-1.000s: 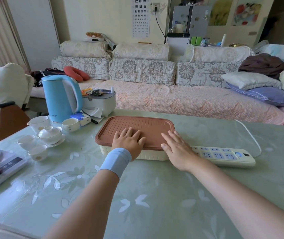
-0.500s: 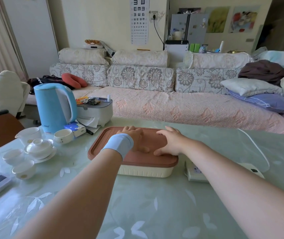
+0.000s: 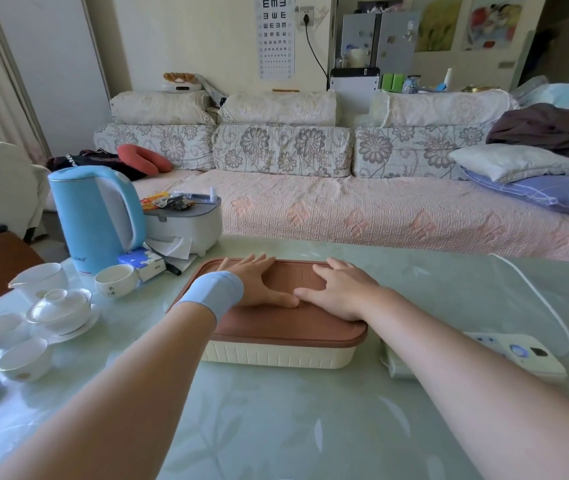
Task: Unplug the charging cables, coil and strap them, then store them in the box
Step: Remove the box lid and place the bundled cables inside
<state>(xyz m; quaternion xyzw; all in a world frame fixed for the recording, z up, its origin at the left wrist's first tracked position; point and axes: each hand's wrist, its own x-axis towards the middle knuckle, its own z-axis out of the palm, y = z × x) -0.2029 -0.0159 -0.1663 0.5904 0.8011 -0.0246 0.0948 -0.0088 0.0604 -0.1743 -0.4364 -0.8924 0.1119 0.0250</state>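
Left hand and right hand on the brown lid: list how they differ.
The left hand wears a light blue wristband; the right hand has a bare wrist. The left hand lies on the left half of the brown lid, the right hand on its right half. The left hand's fingers lie flatter; the right hand's look slightly arched. Both rest palm down, thumbs nearly meeting.

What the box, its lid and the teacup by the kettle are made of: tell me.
Box: probably plastic, cream and matte, with moulded vertical ribs along its wall.
Lid: plastic or a softer rubbery material, brown, with a dull sheen and a rounded moulded rim.
Teacup: likely glazed porcelain, white and glossy with a thin rim.
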